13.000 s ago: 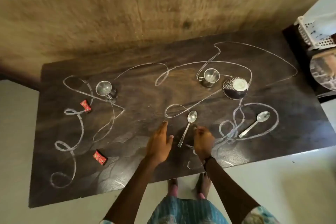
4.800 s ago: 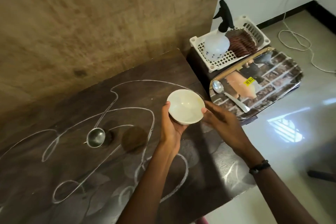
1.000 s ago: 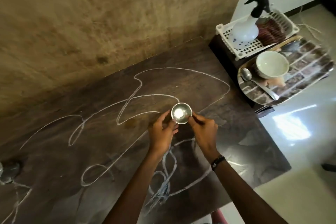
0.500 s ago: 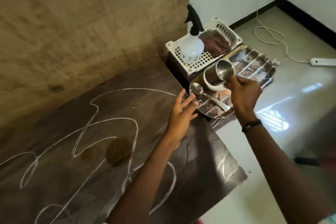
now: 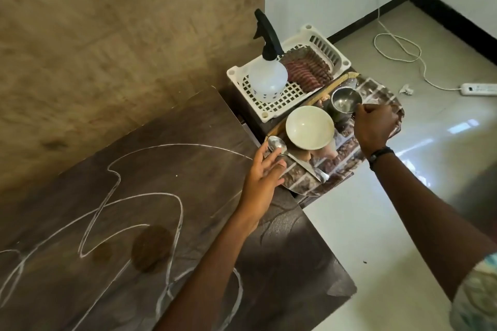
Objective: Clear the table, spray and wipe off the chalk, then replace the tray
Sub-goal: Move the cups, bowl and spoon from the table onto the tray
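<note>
The dark wooden table [image 5: 188, 142] carries looping white chalk lines [image 5: 150, 196]. To its right, a patterned tray [image 5: 347, 166] rests on a low stand and holds a cream bowl [image 5: 309, 126], a spoon [image 5: 279, 146] and a steel cup [image 5: 345, 101]. My right hand [image 5: 375, 126] grips the steel cup at its near rim, and the cup sits on the tray's far part. Over the table's right edge my left hand [image 5: 262, 177] lies flat with straight fingers, the fingertips touching the tray's near rim by the spoon.
A white plastic basket [image 5: 271, 107] behind the tray holds a spray bottle [image 5: 266, 75] with a black trigger and a reddish striped cloth [image 5: 309, 70]. A brown wall runs behind the table. A white cord and power strip [image 5: 478, 88] lie on the tiled floor.
My right hand has lowered the steel cup from above the bowl onto the tray's far side. My left hand has moved right to the tray's rim.
</note>
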Available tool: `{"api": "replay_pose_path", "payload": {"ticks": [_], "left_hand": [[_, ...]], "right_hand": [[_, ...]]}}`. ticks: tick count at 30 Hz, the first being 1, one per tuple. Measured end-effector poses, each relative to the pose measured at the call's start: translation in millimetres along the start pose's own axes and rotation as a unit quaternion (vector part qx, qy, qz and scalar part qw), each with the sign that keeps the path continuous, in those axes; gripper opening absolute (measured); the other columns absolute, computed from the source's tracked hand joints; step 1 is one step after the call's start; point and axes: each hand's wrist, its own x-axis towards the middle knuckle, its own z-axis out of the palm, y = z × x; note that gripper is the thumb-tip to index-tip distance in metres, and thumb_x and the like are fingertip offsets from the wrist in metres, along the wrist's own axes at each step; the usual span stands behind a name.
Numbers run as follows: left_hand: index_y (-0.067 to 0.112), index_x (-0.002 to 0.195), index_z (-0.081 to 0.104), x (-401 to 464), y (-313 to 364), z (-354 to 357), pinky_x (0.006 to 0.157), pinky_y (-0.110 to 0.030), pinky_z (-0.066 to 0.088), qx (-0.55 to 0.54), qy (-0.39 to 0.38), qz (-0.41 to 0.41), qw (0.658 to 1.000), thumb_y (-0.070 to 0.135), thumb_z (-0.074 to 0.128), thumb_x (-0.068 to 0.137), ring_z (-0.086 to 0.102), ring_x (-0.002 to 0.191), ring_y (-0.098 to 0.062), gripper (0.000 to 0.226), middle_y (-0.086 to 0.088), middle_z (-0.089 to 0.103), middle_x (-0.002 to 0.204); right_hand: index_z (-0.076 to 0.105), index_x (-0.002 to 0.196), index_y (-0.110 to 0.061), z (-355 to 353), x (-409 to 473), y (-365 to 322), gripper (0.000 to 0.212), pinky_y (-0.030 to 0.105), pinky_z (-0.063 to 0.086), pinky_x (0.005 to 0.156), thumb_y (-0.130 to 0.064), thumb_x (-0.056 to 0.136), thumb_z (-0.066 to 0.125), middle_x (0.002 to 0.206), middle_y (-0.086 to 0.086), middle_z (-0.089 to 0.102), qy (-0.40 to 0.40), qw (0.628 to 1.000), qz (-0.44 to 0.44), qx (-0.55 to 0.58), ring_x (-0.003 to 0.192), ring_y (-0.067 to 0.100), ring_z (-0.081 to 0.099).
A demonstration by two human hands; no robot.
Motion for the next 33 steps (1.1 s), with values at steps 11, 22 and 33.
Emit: {"api": "replay_pose_path", "payload": {"ticks": [11,22,33], "left_hand": [[0.028,0.143,0.028,6.3,-1.6,-12.6,0.082,-0.017,0.053,0.026,0.028,0.0,0.999,0.016,0.052,0.095,0.053,0.12,-0.008,0.055,0.006,0.049,0.141],[0.027,0.143,0.028,-19.7,-2.0,-32.6,0.091,-0.03,0.052,0.004,0.07,0.023,0.997,0.016,0.052,0.095,0.055,0.118,-0.009,0.055,0.011,0.053,0.132],[0.025,0.14,0.032,-103.0,-12.5,-115.6,0.075,-0.021,0.051,-0.039,0.16,0.054,0.985,0.01,0.048,0.095,0.057,0.111,-0.01,0.05,0.005,0.055,0.131]], "right_hand": [[0.064,0.071,0.001,18.9,13.6,12.6,0.044,0.03,0.036,0.065,-0.036,0.093,0.055,0.074,0.018,0.061,-0.051,0.998,0.03,0.021,0.076,0.03,0.054],[0.052,0.131,-0.017,-3.0,-109.1,-13.0,0.035,0.024,0.039,0.077,-0.03,0.1,0.042,0.12,0.01,0.065,0.014,0.986,-0.161,0.025,0.097,0.027,0.063],[0.051,0.128,-0.025,18.2,-291.8,-50.9,0.035,0.041,0.056,0.068,-0.035,0.099,0.036,0.111,0.002,0.069,-0.19,0.914,-0.36,0.0,0.087,0.022,0.069]]}}
